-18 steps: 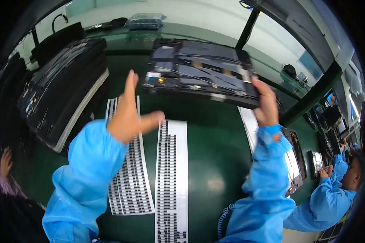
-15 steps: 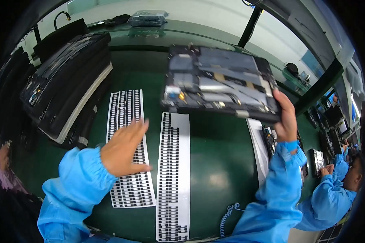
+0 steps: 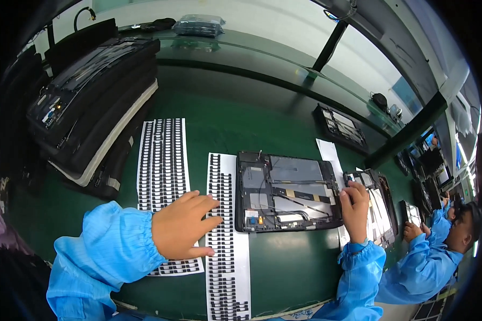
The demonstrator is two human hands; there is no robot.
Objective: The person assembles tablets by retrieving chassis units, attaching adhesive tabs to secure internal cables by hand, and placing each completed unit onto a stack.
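An opened black tablet [image 3: 300, 184] lies on the green bench, its battery plates, thin cables and circuit parts facing up. My right hand [image 3: 354, 209] is at its right edge, fingers bent and closed against the rim. Two white sheets with rows of small black adhesive pieces lie to the left: one sheet [image 3: 164, 150] is partly under my left hand, the other sheet [image 3: 242, 267] runs beside the tablet, whose left edge lies against or over it. My left hand [image 3: 183, 224] hovers or rests across both sheets with its fingers spread, holding nothing.
A tall stack of black device housings [image 3: 107, 101] stands at the left. More opened devices lie at the right [image 3: 380, 206] and far right [image 3: 341, 127], beside a white paper [image 3: 329, 152]. A dark post [image 3: 407, 131] rises there. A co-worker in blue [image 3: 426, 267] sits to the right.
My right hand has lowered the tablet from above the bench onto its surface, towards me. My left hand has moved right and slightly nearer, its fingers now reaching the second sheet.
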